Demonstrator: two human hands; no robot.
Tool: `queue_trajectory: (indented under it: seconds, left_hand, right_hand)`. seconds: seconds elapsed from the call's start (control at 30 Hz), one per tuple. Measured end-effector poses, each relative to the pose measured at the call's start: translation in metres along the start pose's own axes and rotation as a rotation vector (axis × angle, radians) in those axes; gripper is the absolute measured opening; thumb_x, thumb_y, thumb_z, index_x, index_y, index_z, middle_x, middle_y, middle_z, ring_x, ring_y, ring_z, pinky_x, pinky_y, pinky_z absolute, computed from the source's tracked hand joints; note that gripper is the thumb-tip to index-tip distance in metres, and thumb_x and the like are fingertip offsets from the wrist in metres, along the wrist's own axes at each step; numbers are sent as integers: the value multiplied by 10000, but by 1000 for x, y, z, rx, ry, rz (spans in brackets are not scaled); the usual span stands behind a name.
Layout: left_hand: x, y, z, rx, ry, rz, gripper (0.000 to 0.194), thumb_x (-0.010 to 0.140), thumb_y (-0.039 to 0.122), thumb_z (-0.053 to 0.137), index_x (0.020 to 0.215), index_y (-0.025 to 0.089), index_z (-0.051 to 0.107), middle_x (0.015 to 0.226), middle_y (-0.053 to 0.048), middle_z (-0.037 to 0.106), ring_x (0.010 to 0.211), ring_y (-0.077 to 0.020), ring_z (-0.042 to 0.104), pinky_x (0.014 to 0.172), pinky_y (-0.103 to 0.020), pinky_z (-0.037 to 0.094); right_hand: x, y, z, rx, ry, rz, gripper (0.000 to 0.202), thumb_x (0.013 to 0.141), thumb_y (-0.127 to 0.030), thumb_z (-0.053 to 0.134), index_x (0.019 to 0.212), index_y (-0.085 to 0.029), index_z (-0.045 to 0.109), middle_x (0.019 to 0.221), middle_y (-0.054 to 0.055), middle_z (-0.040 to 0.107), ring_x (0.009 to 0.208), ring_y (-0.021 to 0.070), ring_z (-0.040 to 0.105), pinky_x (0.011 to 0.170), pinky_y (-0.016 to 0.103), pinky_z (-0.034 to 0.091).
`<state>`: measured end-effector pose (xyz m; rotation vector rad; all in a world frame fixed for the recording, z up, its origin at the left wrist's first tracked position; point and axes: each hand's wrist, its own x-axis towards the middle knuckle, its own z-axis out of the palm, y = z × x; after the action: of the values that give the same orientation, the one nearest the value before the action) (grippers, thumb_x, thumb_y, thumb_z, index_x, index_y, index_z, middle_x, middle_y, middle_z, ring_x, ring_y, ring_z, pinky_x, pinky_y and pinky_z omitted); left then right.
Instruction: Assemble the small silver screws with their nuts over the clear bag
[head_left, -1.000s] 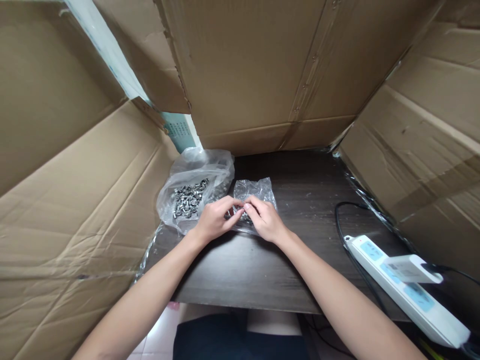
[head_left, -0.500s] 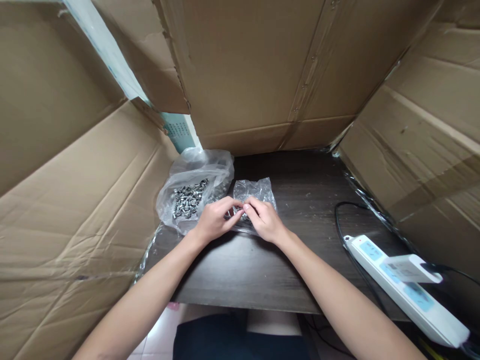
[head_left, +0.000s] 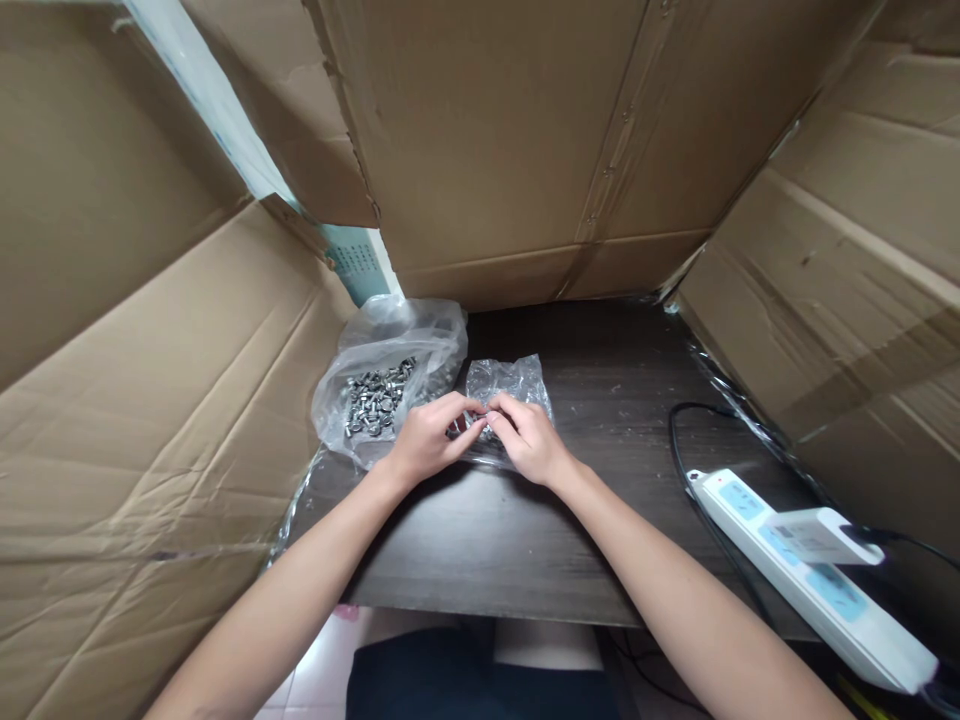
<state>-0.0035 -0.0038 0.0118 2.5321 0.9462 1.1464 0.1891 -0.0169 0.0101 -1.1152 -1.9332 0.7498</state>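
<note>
Left hand (head_left: 436, 436): barely moving, pinching indistinct piece (head_left: 484, 414) mid-frame
Right hand (head_left: 531, 440): pinching it against my left
Sheet (head_left: 357, 262): showing unreadable writing, upper left

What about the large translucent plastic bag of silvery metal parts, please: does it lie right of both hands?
No, the translucent bag lies to the left, beside the left hand.

teal panel (head_left: 355, 262), white adapter (head_left: 814, 535), both with illegible print

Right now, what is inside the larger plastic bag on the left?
Small metal parts show in the larger plastic bag; whatever lies beneath them is covered and cannot be seen.
</note>
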Motion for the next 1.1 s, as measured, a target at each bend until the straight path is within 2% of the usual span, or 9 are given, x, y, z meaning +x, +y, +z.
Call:
queue_trajectory:
  seconds: [0.47, 0.77, 0.93, 1.1]
  left_hand:
    - [0, -1, 1, -3, 14, 6, 91, 951, 216, 615, 1004, 158, 660, 858, -26, 705, 651, -102, 621, 638, -218, 499]
    - [0, -1, 2, -4, 9, 2, 96, 957, 233, 608, 989, 157, 656, 863, -33, 706, 645, -104, 612, 642, -229, 505]
    - [0, -1, 1, -9, 20, 3, 94, 955, 233, 611, 992, 160, 657, 866, -31, 707, 652, -104, 619, 645, -226, 507]
    - [0, -1, 1, -5, 14, -1, 103, 956, 236, 605, 993, 159, 663, 849, -30, 706, 644, -103, 616, 638, -227, 505]
  right_hand:
    - [0, 2, 1, -18, -1, 14, 203, 979, -293, 434, 887, -205, 592, 771, 19, 641, 689, 170, 585, 676, 281, 410]
    - [0, 3, 3, -55, 8, 1, 305, 1009, -327, 391, 764, -207, 527, 665, -3, 530, 609, 148, 501, 618, 274, 358]
    - [0, 1, 1, -38, 6, 20, 257, 1006, -336, 410, 864, -206, 579, 738, 8, 597, 662, 156, 551, 653, 274, 380]
    - [0, 1, 1, -39, 7, 15, 216, 988, -314, 433, 875, -207, 583, 722, 0, 592, 639, 153, 537, 645, 272, 381]
